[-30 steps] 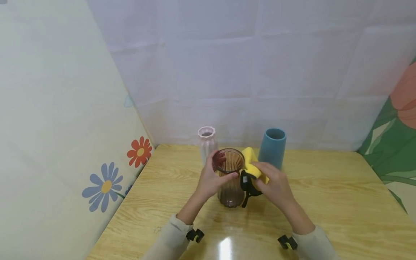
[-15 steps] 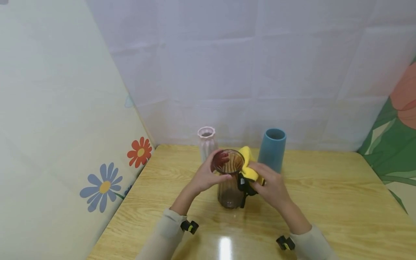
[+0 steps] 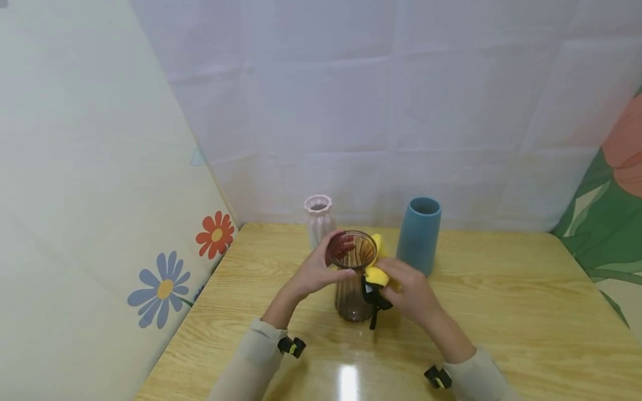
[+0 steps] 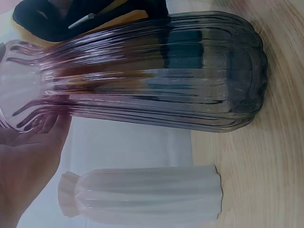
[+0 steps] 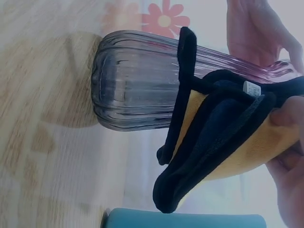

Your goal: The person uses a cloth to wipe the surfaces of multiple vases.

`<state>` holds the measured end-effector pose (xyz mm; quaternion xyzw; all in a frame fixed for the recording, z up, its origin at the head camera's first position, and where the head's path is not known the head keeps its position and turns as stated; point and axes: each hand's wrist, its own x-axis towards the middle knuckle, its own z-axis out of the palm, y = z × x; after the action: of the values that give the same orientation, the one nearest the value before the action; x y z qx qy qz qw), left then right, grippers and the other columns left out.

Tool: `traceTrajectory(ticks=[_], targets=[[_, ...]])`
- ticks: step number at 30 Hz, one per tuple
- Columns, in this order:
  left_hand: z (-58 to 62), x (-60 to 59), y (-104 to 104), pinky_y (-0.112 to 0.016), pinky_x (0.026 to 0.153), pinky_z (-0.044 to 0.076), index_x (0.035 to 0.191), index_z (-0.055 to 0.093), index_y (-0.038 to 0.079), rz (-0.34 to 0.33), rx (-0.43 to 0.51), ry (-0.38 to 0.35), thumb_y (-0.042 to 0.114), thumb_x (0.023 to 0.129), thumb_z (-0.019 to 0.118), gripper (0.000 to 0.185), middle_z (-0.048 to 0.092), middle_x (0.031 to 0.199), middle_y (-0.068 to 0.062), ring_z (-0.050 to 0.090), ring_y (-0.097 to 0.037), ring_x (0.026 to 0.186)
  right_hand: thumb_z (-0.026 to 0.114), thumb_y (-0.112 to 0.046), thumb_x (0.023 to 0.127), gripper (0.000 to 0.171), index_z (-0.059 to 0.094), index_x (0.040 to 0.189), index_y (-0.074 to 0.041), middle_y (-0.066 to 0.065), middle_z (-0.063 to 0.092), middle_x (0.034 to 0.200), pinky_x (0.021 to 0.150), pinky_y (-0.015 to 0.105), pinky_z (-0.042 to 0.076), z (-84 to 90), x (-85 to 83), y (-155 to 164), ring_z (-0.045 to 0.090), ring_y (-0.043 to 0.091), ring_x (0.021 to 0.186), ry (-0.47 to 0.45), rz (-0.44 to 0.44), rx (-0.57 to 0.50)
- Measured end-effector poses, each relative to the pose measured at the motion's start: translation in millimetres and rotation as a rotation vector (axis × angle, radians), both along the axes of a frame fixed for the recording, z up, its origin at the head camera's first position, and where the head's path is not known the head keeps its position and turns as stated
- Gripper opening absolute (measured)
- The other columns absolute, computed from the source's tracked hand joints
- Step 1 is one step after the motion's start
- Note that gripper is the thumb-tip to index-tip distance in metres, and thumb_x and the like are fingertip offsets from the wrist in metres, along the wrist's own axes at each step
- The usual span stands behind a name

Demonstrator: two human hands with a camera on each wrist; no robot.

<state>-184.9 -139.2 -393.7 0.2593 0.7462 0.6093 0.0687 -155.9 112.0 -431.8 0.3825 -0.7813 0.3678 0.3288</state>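
A tall ribbed glass vase (image 3: 352,303), purple at the neck and smoky grey below, stands upright on the wooden table. My left hand (image 3: 315,272) grips it around the neck, thumb in front just under the rim. Between the thumb and fingers of my right hand (image 3: 413,291) is a yellow cloth (image 3: 377,277) with black edging, held up to the right side of the neck. The right wrist view shows the cloth (image 5: 237,147) folded, its dark side inward, a small white label near the vase and a black edge hanging across the glass.
Behind the glass vase to the left stands a pale pink fluted vase (image 3: 319,225), partly hidden by it. A matte blue vase (image 3: 419,239) is at the back right, close behind my right hand. White sheeting (image 3: 321,111) hangs along the table's far edge.
My right hand has moved left and slightly down with the cloth, bringing it closer against the vase. The left forearm has shifted a little left; its grip on the neck stays.
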Motion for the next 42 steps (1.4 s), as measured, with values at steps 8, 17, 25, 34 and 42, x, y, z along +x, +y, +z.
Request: traceTrajectory(ticks=[8, 17, 25, 34, 42], targets=[[0.8, -0.9, -0.2, -0.042, 0.115, 0.041, 0.158, 0.023, 0.012, -0.016, -0.007, -0.007, 0.013, 0.082, 0.083, 0.097, 0.048, 0.149, -0.015, 0.05, -0.031, 0.135, 0.079, 0.007, 0.068, 0.042, 0.072, 0.109, -0.002, 0.014, 0.074, 0.112, 0.088, 0.046, 0.06, -3.1, 3.0, -2.5, 0.07, 0.032, 0.103, -0.048, -0.005, 0.042], [2.2, -1.3, -2.2, -0.042, 0.116, 0.04, 0.158, 0.023, 0.013, -0.035, -0.003, -0.02, 0.012, 0.083, 0.083, 0.096, 0.047, 0.15, -0.014, 0.049, -0.031, 0.137, 0.076, 0.006, 0.068, 0.037, 0.073, 0.103, -0.004, 0.011, 0.075, 0.105, 0.081, 0.041, 0.062, -8.6, 3.9, -2.2, 0.072, 0.028, 0.096, -0.07, -0.013, 0.107], [1.3, -2.9, -1.8, -0.045, 0.115, 0.041, 0.158, 0.022, 0.01, -0.056, 0.01, -0.013, 0.009, 0.084, 0.081, 0.095, 0.047, 0.149, -0.017, 0.05, -0.034, 0.135, 0.076, 0.006, 0.067, 0.036, 0.073, 0.102, -0.004, 0.01, 0.075, 0.101, 0.08, 0.038, 0.062, -15.5, 3.2, -0.6, 0.072, 0.025, 0.092, -0.08, -0.015, 0.143], [0.2, -3.4, -1.6, -0.043, 0.114, 0.042, 0.157, 0.024, 0.012, -0.055, 0.016, -0.015, 0.012, 0.083, 0.083, 0.094, 0.048, 0.149, -0.014, 0.05, -0.031, 0.135, 0.077, 0.008, 0.066, 0.039, 0.073, 0.103, -0.005, 0.007, 0.075, 0.101, 0.079, 0.037, 0.062, -20.0, 5.4, 1.9, 0.071, 0.023, 0.092, -0.157, -0.017, 0.198], [1.1, -2.7, -1.2, -0.042, 0.115, 0.041, 0.158, 0.021, 0.007, -0.058, 0.013, -0.024, 0.011, 0.084, 0.082, 0.097, 0.046, 0.15, -0.015, 0.048, -0.031, 0.137, 0.077, 0.007, 0.069, 0.034, 0.073, 0.099, -0.007, 0.004, 0.075, 0.096, 0.077, 0.035, 0.061, -23.7, 4.4, 2.6, 0.07, 0.02, 0.088, -0.185, -0.007, 0.269]])
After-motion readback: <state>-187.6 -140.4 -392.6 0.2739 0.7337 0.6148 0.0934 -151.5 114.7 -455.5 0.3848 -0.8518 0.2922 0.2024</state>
